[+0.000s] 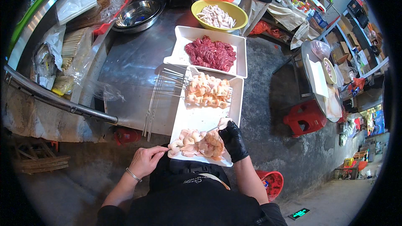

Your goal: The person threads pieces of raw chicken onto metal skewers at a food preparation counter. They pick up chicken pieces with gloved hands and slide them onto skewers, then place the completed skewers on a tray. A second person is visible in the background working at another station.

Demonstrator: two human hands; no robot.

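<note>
My bare left hand [144, 162] is closed in a pinch at the near left corner of a white tray [184, 119], on the end of a thin metal skewer. Pale meat pieces [189, 136] seem threaded along this skewer, which slants up to the right. My right hand [234, 143], in a black glove, is closed on a pale piece of meat [224, 123] near the skewer's far end. Loose pale meat [211, 145] lies below, in the near end of the tray. Finished-looking meat skewers [208, 91] rest at its far end, their bare metal rods [157, 96] sticking out leftward.
Beyond stands another white tray with red sliced meat [210, 53], then a yellow bowl [240, 16] of pale strips. Steel bowls [138, 16] and bagged wooden sticks [75, 50] are at left. A red bucket [272, 184] sits by my right arm; a red stool [305, 117] stands farther right.
</note>
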